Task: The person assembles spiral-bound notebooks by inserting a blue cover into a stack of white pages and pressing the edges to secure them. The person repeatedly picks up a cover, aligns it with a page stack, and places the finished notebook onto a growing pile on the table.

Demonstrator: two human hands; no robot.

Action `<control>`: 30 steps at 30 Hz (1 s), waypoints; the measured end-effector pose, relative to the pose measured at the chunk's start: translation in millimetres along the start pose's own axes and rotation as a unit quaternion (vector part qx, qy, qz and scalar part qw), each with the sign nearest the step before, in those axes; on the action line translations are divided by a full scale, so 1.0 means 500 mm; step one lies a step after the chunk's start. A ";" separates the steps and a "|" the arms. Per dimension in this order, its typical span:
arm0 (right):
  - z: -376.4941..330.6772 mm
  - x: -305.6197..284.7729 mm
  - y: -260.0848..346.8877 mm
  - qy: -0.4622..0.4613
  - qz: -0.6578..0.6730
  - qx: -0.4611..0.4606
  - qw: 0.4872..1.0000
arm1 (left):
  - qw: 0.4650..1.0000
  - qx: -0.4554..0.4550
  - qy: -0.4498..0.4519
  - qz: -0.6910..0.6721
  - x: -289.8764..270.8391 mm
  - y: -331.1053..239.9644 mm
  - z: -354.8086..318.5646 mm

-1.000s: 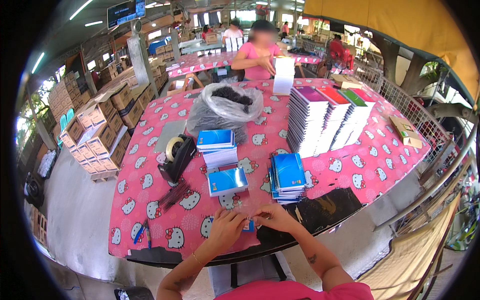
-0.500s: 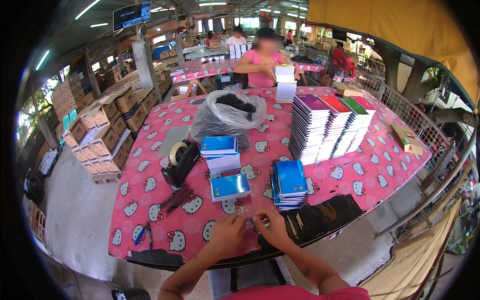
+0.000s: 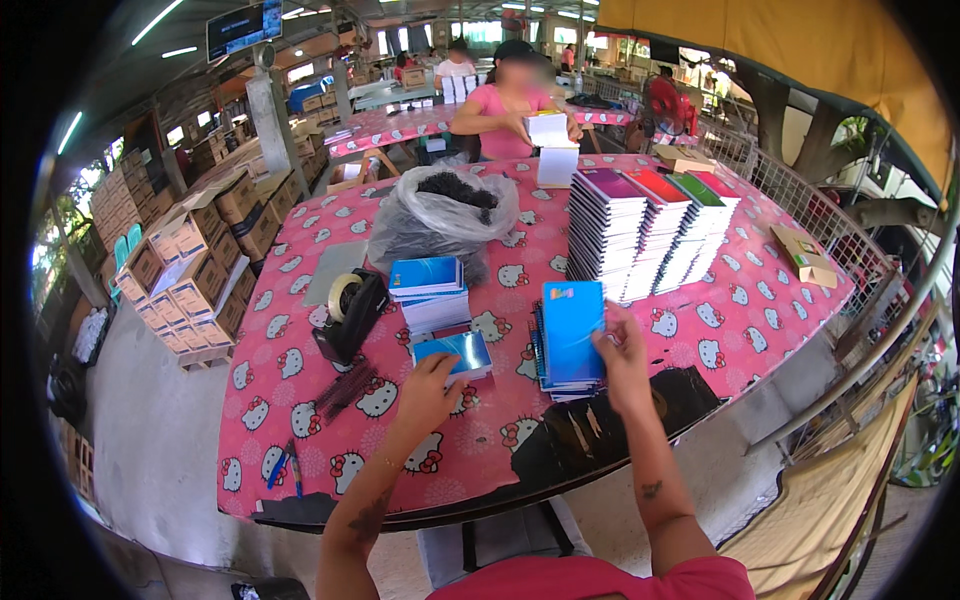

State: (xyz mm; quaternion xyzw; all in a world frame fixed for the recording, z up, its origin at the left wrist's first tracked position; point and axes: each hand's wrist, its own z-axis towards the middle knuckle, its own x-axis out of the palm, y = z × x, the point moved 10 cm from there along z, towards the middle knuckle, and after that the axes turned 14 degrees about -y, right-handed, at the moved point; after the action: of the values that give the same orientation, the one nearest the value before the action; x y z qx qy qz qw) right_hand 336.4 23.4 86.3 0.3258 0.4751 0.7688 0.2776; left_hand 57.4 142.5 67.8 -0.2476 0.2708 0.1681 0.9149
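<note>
My right hand (image 3: 624, 356) grips the right edge of a blue spiral notebook (image 3: 573, 325), which lies over a short stack of like notebooks (image 3: 572, 396). Farther left, my left hand (image 3: 432, 385) has its fingers bent over the near side of a low blue-covered notebook pile (image 3: 466, 350); the thumb is at its front edge. Just behind that pile rises a taller stack of blue-covered notebooks (image 3: 432, 310) with white page edges.
Left of the stacks stand a black tape dispenser (image 3: 350, 318) and a bundle of dark wires (image 3: 347, 388). Pens (image 3: 287, 468) lie near the front edge. Behind are a plastic bag of black coils (image 3: 440, 225) and tall notebook stacks (image 3: 610, 240). Across the table, a person (image 3: 510, 110) handles white pads.
My hands have parted from the front edge and reached forward, the left to the low pile, the right to a blue spiral notebook. The view has shifted slightly.
</note>
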 end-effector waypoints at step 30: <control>-0.279 0.171 -0.079 0.322 -0.229 -0.171 0.903 | 0.974 -0.150 -0.119 -0.124 -0.040 -0.048 -0.204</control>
State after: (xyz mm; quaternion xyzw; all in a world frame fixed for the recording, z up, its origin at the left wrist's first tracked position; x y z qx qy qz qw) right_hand 180.1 25.1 23.6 -0.1096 0.4614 0.8166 0.3289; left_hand 10.2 63.8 13.5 -0.3914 0.0992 0.1203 0.9069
